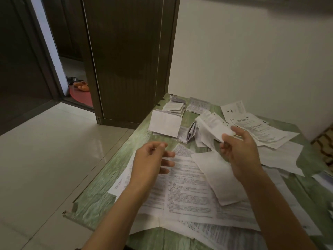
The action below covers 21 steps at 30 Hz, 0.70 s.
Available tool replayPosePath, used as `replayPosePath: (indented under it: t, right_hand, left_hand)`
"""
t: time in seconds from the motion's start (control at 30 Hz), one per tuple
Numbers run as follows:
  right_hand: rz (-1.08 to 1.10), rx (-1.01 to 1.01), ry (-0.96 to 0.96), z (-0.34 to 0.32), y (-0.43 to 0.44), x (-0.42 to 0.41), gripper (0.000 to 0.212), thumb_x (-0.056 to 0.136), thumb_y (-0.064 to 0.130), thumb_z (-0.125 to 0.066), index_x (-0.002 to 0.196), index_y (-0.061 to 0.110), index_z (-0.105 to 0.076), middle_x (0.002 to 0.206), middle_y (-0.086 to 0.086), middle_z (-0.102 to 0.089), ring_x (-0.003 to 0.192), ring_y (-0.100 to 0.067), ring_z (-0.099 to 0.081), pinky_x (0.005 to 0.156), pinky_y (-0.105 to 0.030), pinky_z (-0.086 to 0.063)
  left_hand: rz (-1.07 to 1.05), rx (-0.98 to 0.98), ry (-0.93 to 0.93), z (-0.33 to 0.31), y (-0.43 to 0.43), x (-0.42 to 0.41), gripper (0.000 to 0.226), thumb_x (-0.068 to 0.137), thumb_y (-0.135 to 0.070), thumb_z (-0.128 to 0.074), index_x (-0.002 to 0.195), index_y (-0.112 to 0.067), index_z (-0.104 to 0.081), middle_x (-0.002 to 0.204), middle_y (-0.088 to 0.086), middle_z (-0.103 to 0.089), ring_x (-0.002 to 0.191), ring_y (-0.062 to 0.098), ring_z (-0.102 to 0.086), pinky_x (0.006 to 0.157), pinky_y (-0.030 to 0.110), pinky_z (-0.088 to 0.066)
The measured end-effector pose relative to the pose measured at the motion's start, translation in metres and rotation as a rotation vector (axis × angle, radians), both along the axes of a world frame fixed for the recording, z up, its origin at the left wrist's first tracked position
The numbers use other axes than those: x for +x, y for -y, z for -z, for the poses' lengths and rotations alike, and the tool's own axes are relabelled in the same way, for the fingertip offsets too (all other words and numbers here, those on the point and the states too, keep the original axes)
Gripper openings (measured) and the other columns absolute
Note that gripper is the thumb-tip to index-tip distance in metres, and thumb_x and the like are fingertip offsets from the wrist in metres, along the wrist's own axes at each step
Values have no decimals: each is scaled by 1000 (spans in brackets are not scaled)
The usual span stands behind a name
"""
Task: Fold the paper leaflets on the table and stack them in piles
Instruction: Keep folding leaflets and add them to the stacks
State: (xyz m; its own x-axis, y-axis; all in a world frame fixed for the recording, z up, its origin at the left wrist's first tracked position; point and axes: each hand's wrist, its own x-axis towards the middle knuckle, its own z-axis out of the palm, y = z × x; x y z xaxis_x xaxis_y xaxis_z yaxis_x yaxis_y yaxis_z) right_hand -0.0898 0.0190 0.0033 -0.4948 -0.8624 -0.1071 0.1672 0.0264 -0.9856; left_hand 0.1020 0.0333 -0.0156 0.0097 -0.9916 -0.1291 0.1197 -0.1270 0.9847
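While the right hand (pixel 239 150) pinches the near end of a narrow printed leaflet (pixel 210 123) between thumb and fingers, holding it above the green wood-grain surface (pixel 93 204), the left hand (pixel 149 159) hovers with fingers loosely spread, holding nothing, over large unfolded sheets (pixel 189 186). Folded leaflets lie in a pile (pixel 165 123) toward the far left corner, with a smaller pile (pixel 175 105) behind it. The sheets carry dense small print, too blurred to read.
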Motion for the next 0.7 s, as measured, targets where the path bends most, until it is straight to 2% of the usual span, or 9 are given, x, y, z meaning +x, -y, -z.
replayPosePath:
  t: [0.07, 0.2, 0.4, 0.5, 0.57, 0.67, 0.7]
  right_hand:
    - [63, -7, -7, -7, 8, -6, 41, 90, -6, -51, 127, 11, -48, 96, -14, -57, 51, -10, -53, 43, -13, -46]
    - [34, 44, -107, -14, 18, 2, 38, 88, -4, -54, 123, 12, -51, 79, -8, -58, 52, -13, -51, 39, -14, -42]
    - [-310, 77, -382, -7, 35, 61, 29, 90, 2, -55, 113, 21, -56, 70, -6, -59, 51, -9, -50, 41, -16, -38]
    - [-373, 80, -419, -1, 52, 81, 29, 90, 4, -56, 114, 21, -54, 82, -6, -61, 56, -11, -53, 46, -19, -40]
    - [-420, 154, -464, 12, 64, 91, 30, 89, 3, -55, 115, 19, -53, 92, -10, -61, 57, -12, -54, 46, -20, -40]
    - [-439, 245, -637, 39, 71, 99, 29, 90, 5, -52, 116, 18, -49, 106, -14, -59, 69, -19, -57, 38, -15, -38]
    - [-425, 241, -712, 47, 73, 101, 29, 91, 8, -52, 118, 17, -48, 109, -14, -59, 77, -22, -60, 42, -16, -41]
  left_hand:
    - [14, 5, 10, 0, 2, -2, 17, 98, -13, -45, 99, -13, -61, 77, 2, -70, 56, 11, -62, 48, 18, -50]
    - [21, 7, 23, 0, 4, -6, 17, 97, -9, -45, 98, -12, -61, 77, 1, -69, 57, 11, -62, 49, 19, -50]
    - [-166, 77, -31, 2, 12, -2, 23, 94, -1, -41, 95, -15, -60, 84, 5, -68, 66, 16, -63, 55, 23, -50]
    - [-258, 116, -84, 2, 14, 3, 23, 93, -1, -41, 95, -15, -58, 84, 4, -67, 66, 15, -62, 57, 23, -50]
    - [-317, 128, -95, 2, 18, 9, 23, 93, 0, -41, 95, -16, -57, 85, 3, -66, 66, 14, -61, 59, 23, -50]
    - [-376, 149, -80, 2, 23, 18, 23, 93, 1, -41, 97, -15, -57, 86, 1, -63, 68, 13, -60, 62, 23, -50]
    - [-383, 153, -73, 1, 25, 20, 23, 93, 0, -40, 98, -14, -57, 86, 1, -63, 70, 13, -60, 63, 23, -50]
